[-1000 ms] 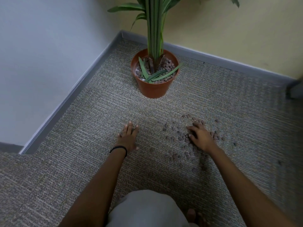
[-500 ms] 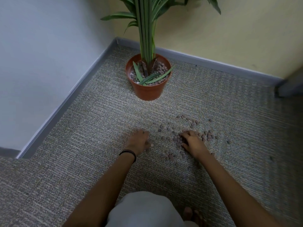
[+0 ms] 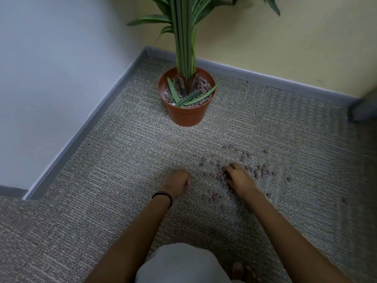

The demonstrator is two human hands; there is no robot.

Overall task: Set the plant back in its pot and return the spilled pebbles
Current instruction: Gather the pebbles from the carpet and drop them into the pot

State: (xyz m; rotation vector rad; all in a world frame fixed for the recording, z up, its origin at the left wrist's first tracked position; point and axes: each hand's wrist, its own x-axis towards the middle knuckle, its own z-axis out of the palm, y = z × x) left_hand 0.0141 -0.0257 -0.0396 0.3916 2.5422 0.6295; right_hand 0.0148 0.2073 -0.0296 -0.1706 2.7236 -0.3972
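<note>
A grey looped carpet (image 3: 122,160) is seen filling a room corner. The plant (image 3: 184,48) is already stood upright in its terracotta pot (image 3: 186,114), which is set on the carpet close to the corner and is largely filled with pebbles around the stems. That part of the task is judged done, and the step in hand is taken to be gathering what was spilled. The left hand (image 3: 178,183) is rested on the carpet with its fingers curled under in a loose fist. Whether anything is held inside cannot be told. The right hand (image 3: 238,178) is laid over the thickest cluster, its fingers curled down around several pieces as if a handful were being raked together. The spilled pebbles (image 3: 261,172) are scattered on the carpet well apart from the pot, mostly around and beyond the right hand, with a few strays further right. A dark wristband (image 3: 163,196) is worn on the left wrist. For the next move, a closed, cupped grip would be needed so that nothing is dropped while the handful is carried to the pot and released inside the rim, clear of the low leaves; many such trips are judged to remain.
</note>
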